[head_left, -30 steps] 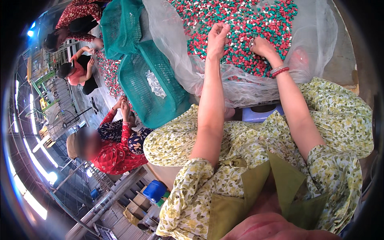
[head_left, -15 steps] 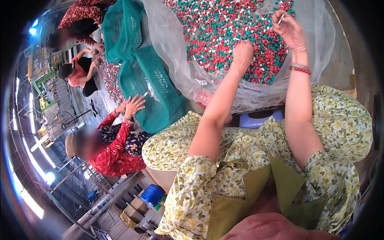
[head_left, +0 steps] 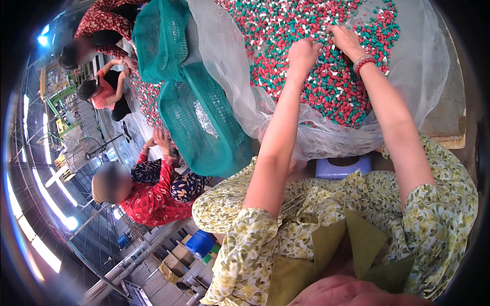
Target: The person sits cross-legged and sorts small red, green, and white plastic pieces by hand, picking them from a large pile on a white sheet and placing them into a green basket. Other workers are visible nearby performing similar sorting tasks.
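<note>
A broad pile of small red, green and white plastic pieces (head_left: pixel 334 104) lies spread on a clear plastic sheet (head_left: pixel 224 58) before me. Over its middle, my left hand (head_left: pixel 304 55) has its fingers curled closed; whatever they hold is hidden. My right hand (head_left: pixel 347 42), with a red bead bracelet on the wrist, reaches in from the right, fingertips pinched together. A tiny whitish piece shows by these fingertips, too small to tell whether it is gripped. Both hands are close together, with a narrow gap between them.
Left of the pile stand two green mesh-draped baskets (head_left: pixel 162 43), the nearer basket (head_left: pixel 176 120) with a whitish patch inside. A purple plastic stool (head_left: pixel 343 169) sits between my knees and the sheet. Co-workers sit along the left, the nearest in a red top (head_left: pixel 153 204).
My right hand has come down and left from its raised position onto the pile, near my left hand. My left hand has moved slightly forward. The nearest co-worker's hands have drawn back.
</note>
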Demonstrator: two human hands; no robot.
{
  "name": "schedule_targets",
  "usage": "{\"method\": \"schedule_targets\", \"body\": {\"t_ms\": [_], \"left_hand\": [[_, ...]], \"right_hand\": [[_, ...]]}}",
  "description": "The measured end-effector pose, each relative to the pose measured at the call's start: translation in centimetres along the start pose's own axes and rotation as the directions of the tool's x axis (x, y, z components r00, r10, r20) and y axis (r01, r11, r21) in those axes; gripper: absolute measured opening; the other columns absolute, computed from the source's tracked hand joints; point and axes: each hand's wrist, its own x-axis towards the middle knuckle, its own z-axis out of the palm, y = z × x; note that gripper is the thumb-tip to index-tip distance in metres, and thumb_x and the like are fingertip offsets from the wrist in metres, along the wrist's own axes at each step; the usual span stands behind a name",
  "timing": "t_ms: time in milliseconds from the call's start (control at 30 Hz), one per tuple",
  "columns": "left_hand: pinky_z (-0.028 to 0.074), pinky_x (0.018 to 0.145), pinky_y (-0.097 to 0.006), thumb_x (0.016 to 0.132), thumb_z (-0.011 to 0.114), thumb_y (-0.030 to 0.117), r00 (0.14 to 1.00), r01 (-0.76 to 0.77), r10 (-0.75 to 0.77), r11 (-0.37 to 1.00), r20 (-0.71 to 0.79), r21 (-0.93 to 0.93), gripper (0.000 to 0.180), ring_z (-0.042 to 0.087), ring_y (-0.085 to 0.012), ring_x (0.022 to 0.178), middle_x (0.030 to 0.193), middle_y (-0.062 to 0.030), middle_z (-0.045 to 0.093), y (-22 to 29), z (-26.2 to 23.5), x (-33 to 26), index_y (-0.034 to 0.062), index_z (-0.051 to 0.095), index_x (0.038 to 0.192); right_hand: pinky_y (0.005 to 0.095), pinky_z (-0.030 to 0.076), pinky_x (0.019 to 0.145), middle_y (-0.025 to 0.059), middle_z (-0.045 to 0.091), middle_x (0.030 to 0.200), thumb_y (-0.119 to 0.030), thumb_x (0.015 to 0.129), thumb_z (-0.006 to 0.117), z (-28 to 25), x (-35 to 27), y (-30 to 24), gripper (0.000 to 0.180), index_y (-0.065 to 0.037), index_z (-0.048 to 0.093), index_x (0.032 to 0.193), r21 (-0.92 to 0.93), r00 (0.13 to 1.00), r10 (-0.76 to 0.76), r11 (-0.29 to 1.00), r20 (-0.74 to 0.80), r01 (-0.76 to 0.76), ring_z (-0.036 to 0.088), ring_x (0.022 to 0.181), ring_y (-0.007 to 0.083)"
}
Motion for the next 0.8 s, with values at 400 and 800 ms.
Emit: {"method": "schedule_targets", "body": {"t_ms": [400, 800], "left_hand": [[0.052, 0.071, -0.039, 0.076, 0.059, 0.020, 0.977, 0.036, -0.073, 0.983, 0.201, 0.181, 0.020, 0.064, -0.0284, 0.085, 0.089, -0.0154, 0.066, -2.2, 3.4, 1.4, 0.0059, 0.067, 0.088], [0.048, 0.068, -0.043, 0.077, 0.055, 0.020, 0.997, 0.009, -0.016, 0.996, 0.077, 0.084, 0.023, 0.063, -0.0279, 0.089, 0.099, -0.0109, 0.065, -1.3, 2.8, -0.6, 0.0098, 0.067, 0.094]], "right_hand": [[0.0198, 0.017, 0.036, -0.0081, 0.034, 0.053, -0.019, 0.084, 0.062, -3.2, -3.1, 2.5, 0.020, -0.005, 0.056, 0.095, 0.940, 0.900, 0.269, -0.105, 0.342, -0.326, 0.028, 0.043, -0.0001], [0.0255, 0.042, 0.060, 0.0057, 0.051, 0.078, -0.020, 0.091, 0.049, -6.3, -6.9, 0.6, 0.030, 0.000, 0.050, 0.112, 0.953, 0.943, 0.179, -0.167, 0.281, -0.252, 0.049, 0.069, 0.0144]]}}
